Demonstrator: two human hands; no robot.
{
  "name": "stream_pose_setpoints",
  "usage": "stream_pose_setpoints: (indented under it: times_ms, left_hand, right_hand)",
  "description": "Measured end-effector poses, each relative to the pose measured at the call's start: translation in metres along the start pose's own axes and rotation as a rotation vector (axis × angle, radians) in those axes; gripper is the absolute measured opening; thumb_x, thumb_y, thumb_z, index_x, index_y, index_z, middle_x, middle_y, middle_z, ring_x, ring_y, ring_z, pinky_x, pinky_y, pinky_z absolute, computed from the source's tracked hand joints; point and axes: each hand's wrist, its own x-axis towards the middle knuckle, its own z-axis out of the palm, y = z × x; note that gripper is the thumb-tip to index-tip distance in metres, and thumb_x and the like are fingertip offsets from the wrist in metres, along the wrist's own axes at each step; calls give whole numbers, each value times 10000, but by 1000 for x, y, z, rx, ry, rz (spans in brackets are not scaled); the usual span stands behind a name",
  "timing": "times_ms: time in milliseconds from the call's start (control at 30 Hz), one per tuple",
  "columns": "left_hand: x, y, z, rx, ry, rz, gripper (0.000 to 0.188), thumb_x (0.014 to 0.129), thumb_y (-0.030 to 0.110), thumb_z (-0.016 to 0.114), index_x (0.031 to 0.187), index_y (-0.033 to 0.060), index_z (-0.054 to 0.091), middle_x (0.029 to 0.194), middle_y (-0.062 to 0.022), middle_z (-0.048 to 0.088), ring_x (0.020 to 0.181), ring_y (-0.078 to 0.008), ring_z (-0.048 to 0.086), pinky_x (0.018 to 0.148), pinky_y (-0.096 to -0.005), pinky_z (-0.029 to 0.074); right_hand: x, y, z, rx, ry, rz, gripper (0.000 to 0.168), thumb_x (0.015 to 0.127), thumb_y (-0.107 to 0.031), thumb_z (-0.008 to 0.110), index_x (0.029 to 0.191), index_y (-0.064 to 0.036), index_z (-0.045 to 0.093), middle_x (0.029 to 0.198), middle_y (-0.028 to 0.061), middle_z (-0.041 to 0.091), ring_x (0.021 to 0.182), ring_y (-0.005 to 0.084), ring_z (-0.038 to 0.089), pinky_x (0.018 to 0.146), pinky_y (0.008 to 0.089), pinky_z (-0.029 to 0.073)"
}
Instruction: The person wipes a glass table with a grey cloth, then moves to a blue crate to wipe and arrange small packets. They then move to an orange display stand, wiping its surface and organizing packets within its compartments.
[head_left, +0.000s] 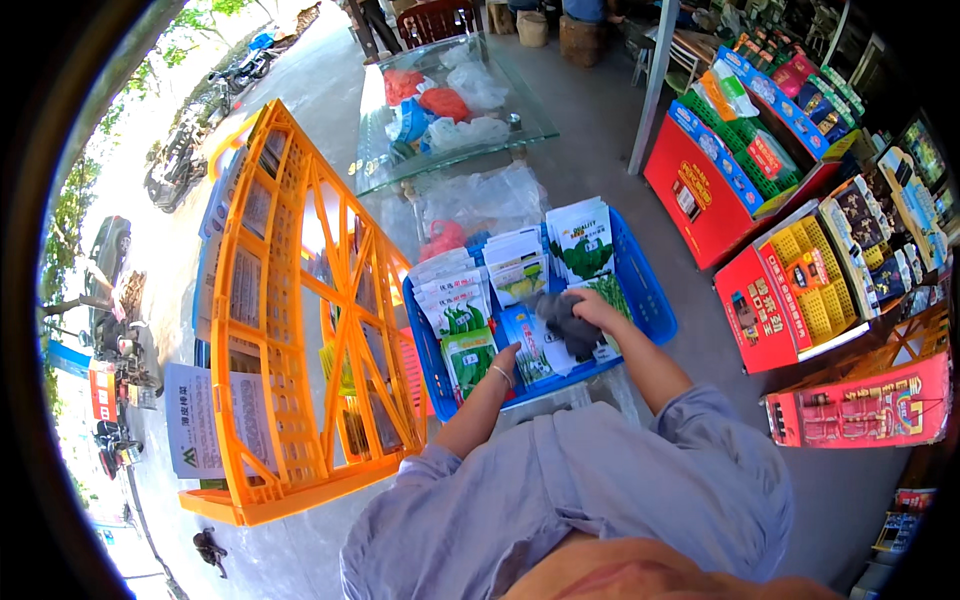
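A blue plastic basket in front of me holds several rows of seed packets. My right hand grips a crumpled dark grey cloth, slightly blurred, over the packets on the right side. My left hand is at the near side of the basket, thumb raised beside a blue-and-white packet. Its fingers are mostly hidden, so what it grasps is unclear. Left of it stands a green packet picturing leafy vegetables. Packets picturing green peppers and dark broccoli-like heads stand farther back.
Left of the basket rises an orange plastic rack with printed packets. Beyond the basket, a glass table carries plastic bags. Red display boxes line the right, near a metal post.
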Motion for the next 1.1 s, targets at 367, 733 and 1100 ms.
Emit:
stream_pose_setpoints:
  times_ms: [367, 733, 1100]
  left_hand:
    - [58, -6, -41, -133, -424, -179, 582, 945, 489, 339, 1344, 79, 444, 1354, -138, 483, 1233, -325, 452, 1069, -485, 283]
    - [-85, 42, -138, 110, 285, 1023, 461, 908, 218, 580, 1306, 10, 479, 1196, -112, 589, 1124, -202, 546, 924, -311, 438]
    - [-104, 4, -163, 99, 225, 1164, 258, 933, 57, 498, 1176, -1, 562, 1085, -99, 637, 1027, -170, 592, 924, -295, 445]
  right_hand:
    - [-26, -2, 62, -1190, -534, 120, 462, 745, -170, 561, 1199, -242, 604, 1251, 200, 522, 1121, 374, 531, 935, 439, 447]
    - [0, -137, 86, -823, -630, -317, 370, 678, -113, 539, 1022, -102, 672, 962, 161, 669, 915, 332, 630, 793, 402, 485]
    - [32, 19, 240, -794, -503, -426, 440, 696, -43, 569, 1062, -279, 628, 1279, 181, 431, 1164, 445, 418, 992, 534, 335]
